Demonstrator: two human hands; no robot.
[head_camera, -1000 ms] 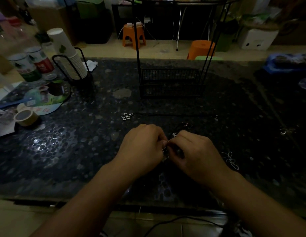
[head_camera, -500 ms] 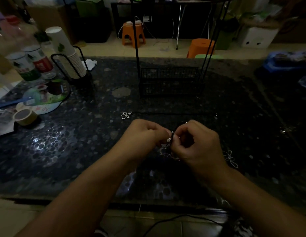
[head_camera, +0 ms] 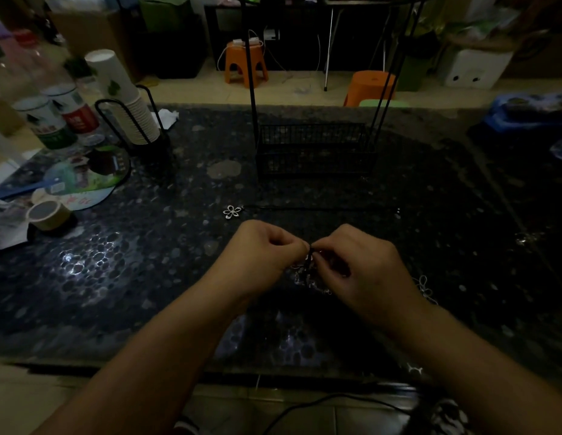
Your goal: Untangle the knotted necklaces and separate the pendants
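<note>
L hand (head_camera: 260, 255), R hand (head_camera: 359, 262) — necklace knot (head_camera: 309, 262) pinched btwn fingertips

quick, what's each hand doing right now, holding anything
Left hand: fingers curled, pinching the knotted black necklace cord with small silver pendants.
Right hand: fingers curled, pinching the same cord from the other side.

Dark knotted necklaces (head_camera: 308, 271) lifted above table, silver flower pendant (head_camera: 232, 211) lying apart

Tangle of dark cord and small silver pendants (head_camera: 308, 274): knot too dim to resolve, part-hidden behind curled fingers (head_camera: 297, 246).
</note>
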